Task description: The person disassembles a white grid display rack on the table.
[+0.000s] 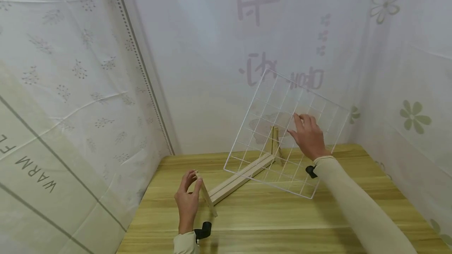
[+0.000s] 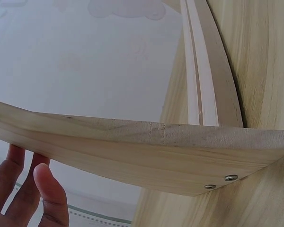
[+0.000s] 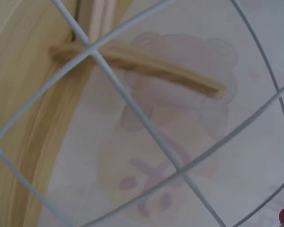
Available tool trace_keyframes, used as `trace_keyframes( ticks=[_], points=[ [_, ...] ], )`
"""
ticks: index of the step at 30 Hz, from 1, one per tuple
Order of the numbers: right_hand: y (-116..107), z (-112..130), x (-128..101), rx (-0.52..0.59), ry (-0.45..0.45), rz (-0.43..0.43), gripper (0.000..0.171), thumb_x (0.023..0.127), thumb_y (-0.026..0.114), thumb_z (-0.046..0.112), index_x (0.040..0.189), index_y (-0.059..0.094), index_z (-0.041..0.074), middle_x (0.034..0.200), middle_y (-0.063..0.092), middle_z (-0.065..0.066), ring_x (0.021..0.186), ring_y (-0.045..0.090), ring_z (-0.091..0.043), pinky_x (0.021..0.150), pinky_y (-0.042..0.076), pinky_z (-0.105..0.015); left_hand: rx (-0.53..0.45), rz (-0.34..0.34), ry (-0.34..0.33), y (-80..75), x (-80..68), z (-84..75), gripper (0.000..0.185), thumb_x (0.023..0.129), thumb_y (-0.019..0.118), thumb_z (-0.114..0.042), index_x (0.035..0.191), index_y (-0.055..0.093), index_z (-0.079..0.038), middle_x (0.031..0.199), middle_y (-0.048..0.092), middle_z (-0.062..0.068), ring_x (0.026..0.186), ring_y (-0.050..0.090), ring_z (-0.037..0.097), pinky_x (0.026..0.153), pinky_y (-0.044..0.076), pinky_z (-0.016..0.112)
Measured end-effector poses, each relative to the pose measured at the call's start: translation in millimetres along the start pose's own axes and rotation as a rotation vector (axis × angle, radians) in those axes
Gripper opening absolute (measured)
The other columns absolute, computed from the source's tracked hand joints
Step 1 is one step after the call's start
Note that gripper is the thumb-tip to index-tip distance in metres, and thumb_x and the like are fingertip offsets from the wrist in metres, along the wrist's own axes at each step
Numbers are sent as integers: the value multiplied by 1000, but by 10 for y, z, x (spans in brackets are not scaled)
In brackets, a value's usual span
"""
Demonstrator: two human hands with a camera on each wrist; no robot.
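Observation:
My left hand point(image 1: 188, 202) holds the upper end of the near upright point(image 1: 208, 200) of a pale wooden stand, fingers on one side and thumb on the other. A long grooved beam point(image 1: 243, 178) joins this upright to a far one point(image 1: 274, 141). Two metal screw heads point(image 2: 231, 178) show low on the near upright in the left wrist view. Up over the stand, my right hand point(image 1: 310, 136) grips a white wire grid panel point(image 1: 268, 184), which hangs tilted. Through its mesh, the right wrist view shows the far upright point(image 3: 156, 68); only one fingertip appears there.
The stand rests on a wood-grain table point(image 1: 275, 234). Pale printed curtains point(image 1: 201, 69) hang behind it and along both sides, close to the table's edges. Small black cameras point(image 1: 203, 230) sit on both wrists.

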State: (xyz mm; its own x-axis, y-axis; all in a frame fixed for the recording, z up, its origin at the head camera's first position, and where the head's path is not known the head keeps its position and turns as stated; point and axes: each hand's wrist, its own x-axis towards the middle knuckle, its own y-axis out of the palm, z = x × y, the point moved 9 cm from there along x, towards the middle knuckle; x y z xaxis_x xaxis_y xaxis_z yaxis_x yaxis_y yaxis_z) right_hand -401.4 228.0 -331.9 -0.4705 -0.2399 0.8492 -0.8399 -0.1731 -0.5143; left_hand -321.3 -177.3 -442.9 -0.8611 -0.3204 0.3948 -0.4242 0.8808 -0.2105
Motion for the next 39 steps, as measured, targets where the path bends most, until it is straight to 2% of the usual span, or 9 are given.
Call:
trace_keyframes(
  ticks=[6,12,17,25,28,33,36,39],
  points=[
    [12,-127,-187,-71,-118,51,64,72,77,34,120,56,-3,105,59,-22,92,57,-37,51,52,-39,2,5,-5,3,9,16,38,87,64,-22,124,57,-19,116,65,9,110,61,25,76,46,11],
    [75,-275,-301,46,-155,162,63,65,82,29,113,58,-4,96,59,-20,81,57,-35,56,52,-40,-11,-4,17,-15,10,2,37,87,65,-21,123,58,-18,116,65,10,108,62,25,75,45,9],
    [120,-371,-380,173,-133,263,62,59,86,26,108,63,-4,92,61,-18,75,58,-30,62,50,-41,-7,-1,21,-18,1,9,37,88,64,-21,124,57,-17,117,65,9,109,61,25,76,45,9],
    [244,-501,-548,251,-33,461,55,60,82,18,108,65,-2,91,64,-15,71,58,-25,63,50,-41,-1,32,9,-6,12,47,38,87,65,-22,124,57,-20,117,65,9,108,61,24,77,47,12],
    [313,-522,-635,248,-27,518,51,62,79,16,108,65,-1,90,64,-14,70,58,-22,62,50,-39,-1,52,11,1,30,47,37,87,64,-22,124,56,-20,116,65,10,108,61,23,74,49,17],
    [429,-567,-792,222,-22,579,45,62,71,9,105,67,-1,88,65,-14,64,56,-19,56,47,-33,31,152,5,74,41,59,35,90,60,-23,125,52,-22,113,63,8,106,57,20,72,49,25],
    [465,-596,-878,208,1,622,45,61,70,9,105,67,-2,89,66,-15,65,58,-21,54,47,-32,103,208,52,127,53,152,35,93,55,-27,128,49,-30,116,59,2,106,55,17,69,47,24],
    [491,-610,-950,185,4,651,46,61,73,12,105,67,-2,89,66,-16,66,59,-23,54,48,-35,157,227,91,127,72,242,36,93,54,-30,128,49,-36,122,57,-1,107,54,16,65,46,23]
  ],
)
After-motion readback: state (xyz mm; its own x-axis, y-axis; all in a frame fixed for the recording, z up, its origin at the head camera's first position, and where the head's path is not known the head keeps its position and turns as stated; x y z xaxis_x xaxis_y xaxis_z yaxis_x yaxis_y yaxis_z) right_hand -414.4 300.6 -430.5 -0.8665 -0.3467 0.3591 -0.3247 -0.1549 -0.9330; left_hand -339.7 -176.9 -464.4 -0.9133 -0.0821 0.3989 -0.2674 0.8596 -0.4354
